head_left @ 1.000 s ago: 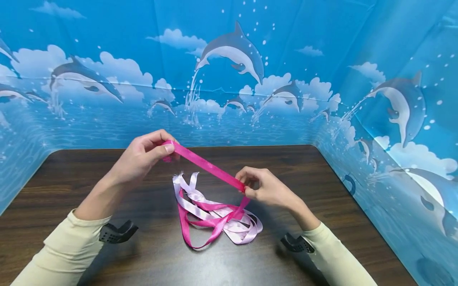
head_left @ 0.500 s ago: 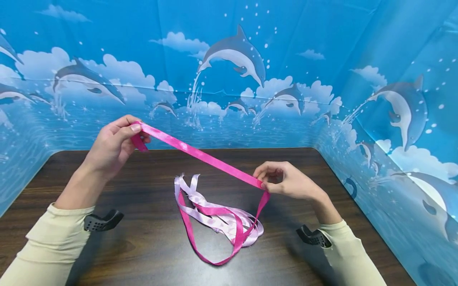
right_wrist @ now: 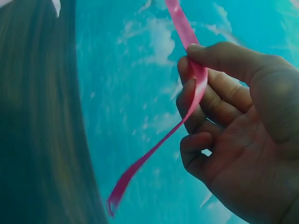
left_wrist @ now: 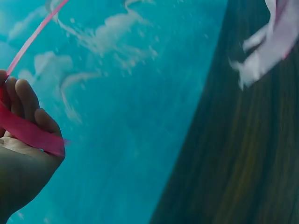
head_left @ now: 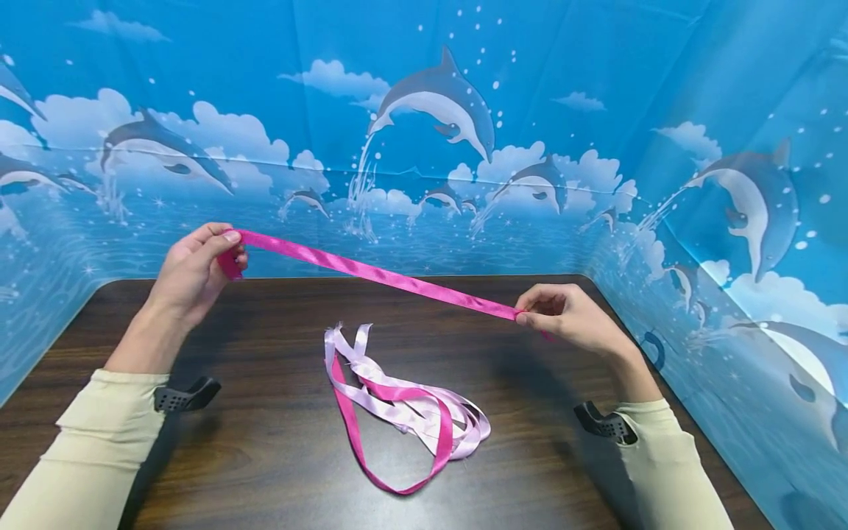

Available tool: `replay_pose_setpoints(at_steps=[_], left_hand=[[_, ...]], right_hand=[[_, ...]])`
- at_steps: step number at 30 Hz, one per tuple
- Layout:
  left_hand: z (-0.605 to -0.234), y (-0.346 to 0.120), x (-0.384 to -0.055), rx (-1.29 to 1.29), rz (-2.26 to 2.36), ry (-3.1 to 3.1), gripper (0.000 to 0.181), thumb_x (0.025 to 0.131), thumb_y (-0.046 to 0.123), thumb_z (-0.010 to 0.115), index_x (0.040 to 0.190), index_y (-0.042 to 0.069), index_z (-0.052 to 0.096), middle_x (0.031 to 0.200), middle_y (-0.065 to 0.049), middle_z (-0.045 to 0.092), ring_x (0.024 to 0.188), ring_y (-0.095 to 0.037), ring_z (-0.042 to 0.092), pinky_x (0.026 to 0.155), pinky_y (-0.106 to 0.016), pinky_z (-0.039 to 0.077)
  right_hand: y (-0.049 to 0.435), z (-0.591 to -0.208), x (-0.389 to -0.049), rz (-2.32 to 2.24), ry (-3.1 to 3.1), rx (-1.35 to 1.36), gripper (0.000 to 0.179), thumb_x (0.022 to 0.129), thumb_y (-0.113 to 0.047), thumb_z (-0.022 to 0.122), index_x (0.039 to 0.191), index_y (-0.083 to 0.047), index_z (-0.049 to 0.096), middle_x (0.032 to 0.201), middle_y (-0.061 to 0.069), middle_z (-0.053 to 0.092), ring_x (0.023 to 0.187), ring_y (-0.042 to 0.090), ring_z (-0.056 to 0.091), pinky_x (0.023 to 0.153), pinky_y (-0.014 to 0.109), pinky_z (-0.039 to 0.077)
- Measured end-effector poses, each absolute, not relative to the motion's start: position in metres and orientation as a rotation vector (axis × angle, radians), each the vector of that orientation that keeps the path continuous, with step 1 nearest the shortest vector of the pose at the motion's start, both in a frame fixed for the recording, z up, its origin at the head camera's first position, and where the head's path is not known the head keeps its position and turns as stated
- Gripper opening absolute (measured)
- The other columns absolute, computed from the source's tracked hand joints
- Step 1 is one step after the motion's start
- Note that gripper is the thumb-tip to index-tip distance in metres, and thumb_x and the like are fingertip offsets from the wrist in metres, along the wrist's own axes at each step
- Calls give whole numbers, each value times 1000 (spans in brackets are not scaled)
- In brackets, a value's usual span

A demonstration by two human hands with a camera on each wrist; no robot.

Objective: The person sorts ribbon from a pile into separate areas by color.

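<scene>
A bright pink satin ribbon (head_left: 377, 273) is stretched in the air above the table, sloping down to the right. Its left end is pinched by the thumb and fingers of my left hand (head_left: 185, 276), and a short tail (left_wrist: 35, 135) crosses the palm. My right hand (head_left: 576, 316) pinches the ribbon near its other end; in the right wrist view the free tail (right_wrist: 128, 179) dangles below the fingers. Beneath, on the table, lies a loose heap of lavender ribbon (head_left: 363, 366) with another pink ribbon (head_left: 445, 434) looped through it.
The dark wood-grain table (head_left: 265, 456) ends at a rounded far edge. A blue backdrop (head_left: 411, 110) printed with dolphins and clouds rises behind it and along its sides. Black wrist mounts (head_left: 188, 395) sit at both sleeve cuffs.
My hands have spread apart, the left moving left and up, the right moving right and up. The held pink ribbon has come away from the heap, and its right tail now hangs free.
</scene>
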State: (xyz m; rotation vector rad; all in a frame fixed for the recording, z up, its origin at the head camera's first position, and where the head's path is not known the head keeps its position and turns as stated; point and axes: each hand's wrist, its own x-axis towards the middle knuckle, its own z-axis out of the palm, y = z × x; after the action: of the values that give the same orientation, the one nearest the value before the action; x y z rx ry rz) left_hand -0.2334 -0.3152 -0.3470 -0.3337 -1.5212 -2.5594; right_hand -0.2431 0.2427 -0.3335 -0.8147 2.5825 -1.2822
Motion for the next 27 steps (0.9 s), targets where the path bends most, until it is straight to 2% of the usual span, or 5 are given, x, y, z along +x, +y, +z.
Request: replay_pose_setpoints(at_steps=[9,16,21,23,27], left_hand=[[-384,-350,-249,11,-2282,-1893,14,97,19,72,107,10,68,97,1,64,83,-11,62,74,-21,51],[-410,-369,-253,225,-1791,-2407,47,97,43,69,126,6,61,100,11,67,91,-9,64,79,-19,51],[-421,-373,-253,305,-1536,-2602,57,101,47,62,132,0,58,118,-11,67,98,-17,64,83,-28,51],[-425,-374,-253,327,-1451,-2652,56,102,45,60,131,-2,59,121,-20,65,99,-23,63,81,-33,50],[-429,-374,-251,349,-1302,-2715,50,101,40,62,124,-4,64,109,-22,68,96,-32,62,72,-37,46]], right_hand=[[277,-365,-281,-1340,2695,-630,22,94,-23,77,106,-6,74,91,12,70,78,29,63,68,35,56],[286,-397,-318,-1354,2728,-404,27,94,-31,76,108,-7,73,97,21,66,81,33,55,70,44,50],[287,-417,-342,-1380,2729,-275,27,95,-27,75,107,-3,73,106,16,67,96,31,53,86,48,45],[285,-422,-350,-1321,2763,-271,26,96,-25,74,106,-1,73,103,16,67,93,30,55,83,45,47],[278,-430,-361,-1226,2800,-262,22,96,-20,74,104,1,72,95,16,69,85,28,58,74,38,49]])
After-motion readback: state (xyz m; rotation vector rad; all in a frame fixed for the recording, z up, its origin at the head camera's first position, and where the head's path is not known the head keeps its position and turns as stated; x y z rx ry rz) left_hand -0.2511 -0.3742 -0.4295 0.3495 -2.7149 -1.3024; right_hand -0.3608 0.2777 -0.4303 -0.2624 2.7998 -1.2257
